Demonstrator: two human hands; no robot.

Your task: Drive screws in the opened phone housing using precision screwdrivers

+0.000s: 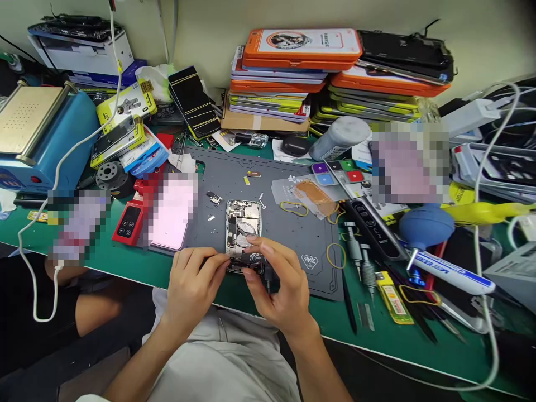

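Note:
An opened smartphone (244, 219) lies on a dark grey work mat (293, 245), its circuit board and inner parts exposed. My left hand (195, 282) is closed in a pinch at the phone's lower left edge; its fingertips hide whatever they hold. Around the lower right of the phone curls my right hand (282, 285), thumb low and fingers over the phone. Between them sits a dark ridged piece (253, 258), partly hidden, whose kind I cannot make out. Loose small metal parts (214, 197) lie left of the phone.
A phone with a pink screen (173, 215) and a red device (128, 220) are at left. Rubber bands (294, 208), screwdrivers (367, 271), a blue air blower (426, 228) and a black pen-like tool (372, 228) lie right. Stacked boxes (272, 84) stand behind. Another person's leg (98, 310) shows lower left.

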